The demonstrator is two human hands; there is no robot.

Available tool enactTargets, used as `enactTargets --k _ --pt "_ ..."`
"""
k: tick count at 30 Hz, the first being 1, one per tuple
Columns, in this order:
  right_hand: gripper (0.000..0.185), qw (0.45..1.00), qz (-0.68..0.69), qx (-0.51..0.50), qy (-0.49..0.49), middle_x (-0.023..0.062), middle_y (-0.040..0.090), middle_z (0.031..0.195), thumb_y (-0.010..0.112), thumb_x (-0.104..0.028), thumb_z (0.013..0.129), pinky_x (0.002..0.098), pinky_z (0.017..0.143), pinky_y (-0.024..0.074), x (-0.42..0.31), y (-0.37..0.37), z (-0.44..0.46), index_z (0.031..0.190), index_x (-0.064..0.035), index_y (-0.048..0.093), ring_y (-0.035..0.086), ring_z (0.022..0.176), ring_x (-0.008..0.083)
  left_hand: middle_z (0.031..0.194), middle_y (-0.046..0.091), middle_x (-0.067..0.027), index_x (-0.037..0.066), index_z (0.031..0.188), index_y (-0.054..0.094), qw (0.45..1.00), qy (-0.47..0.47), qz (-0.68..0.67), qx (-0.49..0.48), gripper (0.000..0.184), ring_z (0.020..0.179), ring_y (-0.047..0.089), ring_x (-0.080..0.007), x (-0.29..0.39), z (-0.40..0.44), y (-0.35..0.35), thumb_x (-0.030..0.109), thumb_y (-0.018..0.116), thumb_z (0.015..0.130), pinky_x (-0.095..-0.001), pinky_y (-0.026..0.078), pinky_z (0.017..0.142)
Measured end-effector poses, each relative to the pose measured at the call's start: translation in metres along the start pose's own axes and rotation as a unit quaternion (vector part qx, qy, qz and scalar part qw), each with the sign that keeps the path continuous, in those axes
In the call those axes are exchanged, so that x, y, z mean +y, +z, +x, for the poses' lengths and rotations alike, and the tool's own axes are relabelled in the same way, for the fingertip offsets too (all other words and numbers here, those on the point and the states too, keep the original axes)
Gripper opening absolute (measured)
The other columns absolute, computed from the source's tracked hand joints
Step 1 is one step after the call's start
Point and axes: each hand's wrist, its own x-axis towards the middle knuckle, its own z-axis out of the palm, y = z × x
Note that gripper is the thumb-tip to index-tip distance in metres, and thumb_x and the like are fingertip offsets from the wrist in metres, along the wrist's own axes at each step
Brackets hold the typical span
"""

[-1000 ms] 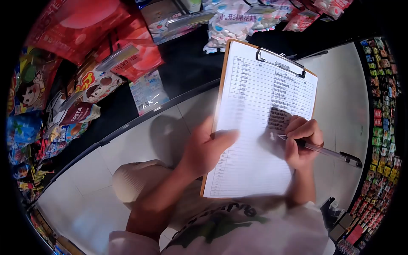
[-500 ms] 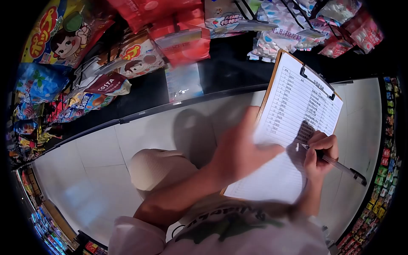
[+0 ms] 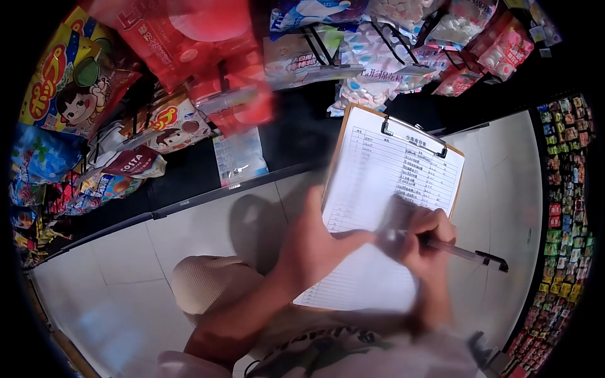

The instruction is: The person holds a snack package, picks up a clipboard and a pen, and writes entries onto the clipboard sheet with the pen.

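Above pale floor tiles (image 3: 129,249): brown-edged rectangular clipboard (image 3: 343,126) bearing ruled white paper (image 3: 381,189); left hand (image 3: 312,246) gripping its left edge, thumb over paper, apparently bracing it; right hand (image 3: 430,242) pinching slim clear-barrelled, black-ended pen (image 3: 466,252) low, presumably for control.

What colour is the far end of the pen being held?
The pen's far end is black; it shows best in the head view.

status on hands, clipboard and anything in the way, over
Left hand at left edge of clipboard, thumb over sheet. Right hand gripping pen. Writing on upper rows. Hands hide part of mid-page.
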Motion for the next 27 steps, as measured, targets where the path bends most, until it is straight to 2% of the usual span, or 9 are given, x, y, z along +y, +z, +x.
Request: enactTargets --k 3,11,16,18,20,22,24,25,27 --pt "0.014 0.996 0.066 0.063 0.012 0.0079 0.059 0.066 0.062 0.003 0.074 0.0225 0.051 0.0424 0.008 -0.002 -0.004 0.076 -0.002 0.049 0.053 0.055 0.0109 0.112 0.064 -0.0129 -0.004 0.12 0.042 0.997 0.007 -0.074 -0.016 0.054 0.103 0.064 -0.0149 -0.003 -0.001 0.0 0.001 0.079 0.081 -0.0307 0.053 0.088" --pt "0.012 0.997 0.063 0.044 0.021 0.0074 0.058 0.064 0.06 0.003 0.074 0.0217 0.05 0.0402 0.012 -0.011 -0.002 0.077 -0.002 0.05 0.051 0.054 0.0097 0.11 0.065 -0.0128 -0.005 0.117 0.044 0.995 0.007 -0.097 -0.012 0.043 0.099 0.064 -0.0129 -0.006 -0.003 0.006 0.001 0.073 0.086 -0.0286 0.053 0.083" --pt "0.009 0.99 0.042 0.126 0.056 0.0098 0.061 0.073 0.058 -0.006 0.092 0.0235 0.054 0.0431 0.003 -0.014 0.001 0.088 0.0018 0.056 0.053 0.057 0.0106 0.109 0.065 -0.0126 -0.005 0.117 0.044 0.994 -0.029 -0.11 -0.005 0.042 0.097 0.064 -0.013 0.005 -0.005 0.009 0.002 0.073 0.087 -0.0283 0.053 0.083" --pt "0.022 0.976 -0.024 0.214 0.037 0.0136 0.066 0.084 0.044 -0.015 0.104 0.0261 0.067 0.048 0.023 -0.039 0.007 0.1 0.0014 0.058 0.061 0.07 0.0142 0.107 0.065 -0.0122 -0.004 0.118 0.044 0.994 -0.058 -0.093 -0.008 0.041 0.097 0.064 -0.0125 0.011 -0.006 0.009 0.001 0.07 0.088 -0.0281 0.053 0.084" --pt "0.018 0.935 -0.089 0.341 0.031 0.0206 0.068 0.105 0.049 -0.018 0.104 0.0312 0.08 0.0531 0.045 -0.064 0.032 0.108 -0.0004 0.051 0.066 0.094 0.0232 0.107 0.065 -0.0119 -0.004 0.118 0.045 0.994 -0.045 -0.103 -0.011 0.037 0.097 0.063 -0.0121 0.005 -0.007 0.011 0.003 0.068 0.09 -0.0274 0.052 0.084" --pt "0.023 0.934 -0.063 0.35 0.037 0.025 0.064 0.119 0.058 -0.019 0.1 0.0361 0.09 0.0533 0.071 -0.076 0.042 0.111 -0.0035 0.045 0.064 0.106 0.0276 0.106 0.065 -0.0116 -0.003 0.117 0.046 0.993 -0.029 -0.111 -0.01 0.033 0.097 0.063 -0.0117 0.002 -0.007 0.011 0.004 0.066 0.092 -0.0268 0.052 0.084" --pt "0.035 0.908 0.247 0.288 0.178 0.027 0.061 0.126 0.068 -0.02 0.094 0.0367 0.094 0.0517 0.063 -0.072 0.041 0.11 -0.0074 0.04 0.064 0.108 0.029 0.104 0.065 -0.0108 -0.003 0.114 0.048 0.994 -0.056 -0.094 0.005 0.026 0.096 0.061 -0.0108 0.002 -0.004 0.009 0.01 0.062 0.096 -0.0249 0.05 0.081" --pt "0.036 0.9 0.299 0.241 0.206 0.0293 0.061 0.125 0.07 -0.02 0.091 0.0337 0.094 0.0514 0.061 -0.067 0.037 0.106 -0.0099 0.039 0.064 0.109 0.0296 0.101 0.065 -0.0084 -0.002 0.11 0.054 0.992 -0.052 -0.119 0.002 0.025 0.091 0.06 -0.0093 0.005 -0.002 0.009 0.021 0.055 0.1 -0.0241 0.048 0.08" --pt "0.038 0.909 0.277 0.225 0.216 0.0218 0.067 0.104 0.072 -0.014 0.087 0.0261 0.085 0.052 0.063 -0.061 0.036 0.104 -0.0106 0.038 0.066 0.096 0.0209 0.101 0.065 -0.0073 -0.002 0.111 0.056 0.991 -0.074 -0.115 -0.008 0.029 0.089 0.06 -0.0091 0.009 0.006 0.004 0.025 0.053 0.102 -0.0244 0.047 0.081"
